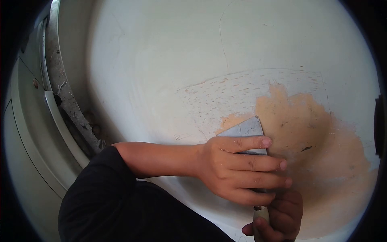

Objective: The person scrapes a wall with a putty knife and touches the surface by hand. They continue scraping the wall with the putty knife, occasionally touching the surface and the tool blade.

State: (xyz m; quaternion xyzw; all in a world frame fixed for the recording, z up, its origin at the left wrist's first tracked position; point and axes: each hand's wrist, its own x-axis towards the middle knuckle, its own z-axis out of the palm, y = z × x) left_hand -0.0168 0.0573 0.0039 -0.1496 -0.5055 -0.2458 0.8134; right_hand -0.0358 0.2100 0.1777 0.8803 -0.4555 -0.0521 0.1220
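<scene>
A scraper with a wide metal blade (pixel 246 128) lies against a pale, worn surface (pixel 161 52), its blade tilted toward the upper left. My left hand (pixel 236 169) reaches in from the left and rests across the blade, its fingers stretched out; the thumb is hidden. Below it, my right hand (pixel 286 213) is closed around the scraper's light handle (pixel 262 215). Beside and to the right of the blade is a tan patch (pixel 298 117) with ragged edges. Rows of short marks (pixel 225 90) run above the blade.
At the far left are a pale panel (pixel 30 133) with a curved trim bar (pixel 60 119) and a rough, dirty strip (pixel 66 84). A thin crack runs down the surface at the top. A dark object (pixel 379 127) stands at the right edge.
</scene>
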